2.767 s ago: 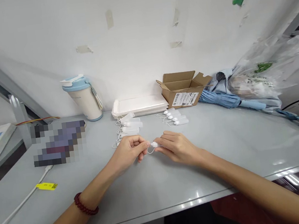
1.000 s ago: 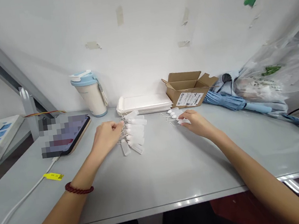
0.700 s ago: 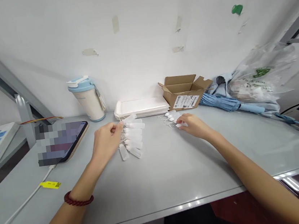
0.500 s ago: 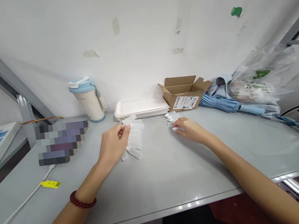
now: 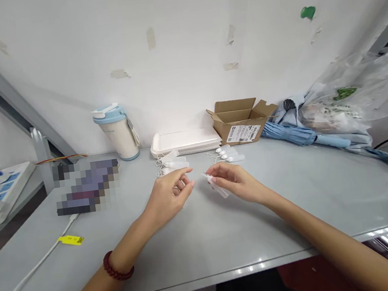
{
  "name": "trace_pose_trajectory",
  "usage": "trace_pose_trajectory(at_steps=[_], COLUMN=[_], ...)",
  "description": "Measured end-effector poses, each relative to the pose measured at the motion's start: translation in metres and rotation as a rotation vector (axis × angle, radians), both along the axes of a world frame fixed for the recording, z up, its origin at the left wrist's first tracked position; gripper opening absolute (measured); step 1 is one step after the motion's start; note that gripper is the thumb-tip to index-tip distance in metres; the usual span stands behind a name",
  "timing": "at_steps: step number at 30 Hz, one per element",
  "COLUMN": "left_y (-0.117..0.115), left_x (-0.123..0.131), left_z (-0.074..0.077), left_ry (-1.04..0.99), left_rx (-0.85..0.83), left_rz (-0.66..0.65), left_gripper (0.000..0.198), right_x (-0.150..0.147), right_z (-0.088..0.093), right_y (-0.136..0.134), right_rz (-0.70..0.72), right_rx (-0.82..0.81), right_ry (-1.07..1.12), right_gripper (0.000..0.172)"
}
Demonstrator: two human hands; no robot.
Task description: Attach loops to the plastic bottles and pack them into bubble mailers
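A small translucent white plastic vial (image 5: 217, 186) is being pinched between the thumb and fingertips of the right hand (image 5: 235, 181), tilted and held just above the grey table (image 5: 291, 190) near its middle. The left hand (image 5: 169, 195) is hovering just beside it, fingers curled and thumb meeting forefinger (whether anything is sitting in that pinch cannot be told).

Behind the hands two small groups of like pieces are lying on the table — a cluster of larger white vials with thin loops (image 5: 171, 162) to the left, a row of smaller white capped pieces (image 5: 229, 153) to the right. Farther back, a stack of flat white trays (image 5: 184, 141) is resting against the wall, nothing showing in the top one. Beside it an open brown cardboard box (image 5: 240, 121) with a printed label is standing with its flaps up — its inside is hidden from this angle. A cream tumbler with a pale blue lid (image 5: 118, 132) is standing upright to the left, lid flipped open. At the far right a folded blue umbrella (image 5: 302, 135) is lying under a clear plastic bag (image 5: 345, 94) holding something blurred.
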State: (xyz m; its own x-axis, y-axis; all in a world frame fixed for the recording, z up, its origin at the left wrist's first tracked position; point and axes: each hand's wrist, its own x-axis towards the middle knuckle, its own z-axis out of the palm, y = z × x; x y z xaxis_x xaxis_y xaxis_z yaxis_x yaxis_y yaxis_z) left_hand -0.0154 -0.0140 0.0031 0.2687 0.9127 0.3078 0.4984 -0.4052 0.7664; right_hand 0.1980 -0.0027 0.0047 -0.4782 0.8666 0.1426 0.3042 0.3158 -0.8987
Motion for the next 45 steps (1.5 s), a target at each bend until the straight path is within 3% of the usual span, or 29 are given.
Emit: trace_pose_trajectory(at_steps=[6, 17, 29, 45], left_y=[0.001, -0.004, -0.003, -0.006], left_x=[0.0, 0.002, 0.008, 0.013], left_z=[-0.003, -0.002, 0.006, 0.004], left_ry=[0.089, 0.093, -0.347, -0.413], left_rx=[-0.1, -0.239, -0.643, -0.689], left_rz=[-0.068, -0.099, -0.174, -0.188], left_gripper=[0.037, 0.03, 0.027, 0.03], right_x=[-0.002, 0.0, -0.005, -0.009], right_z=[-0.003, -0.003, -0.002, 0.001], right_y=[-0.002, -0.002, -0.01, -0.013], right_rz=[-0.01, 0.092, 0.098, 0.106], right_rx=[-0.174, -0.239, -0.301, -0.274], right_ry=[0.082, 0.11, 0.224, 0.182], right_gripper=[0.03, 0.031, 0.028, 0.028])
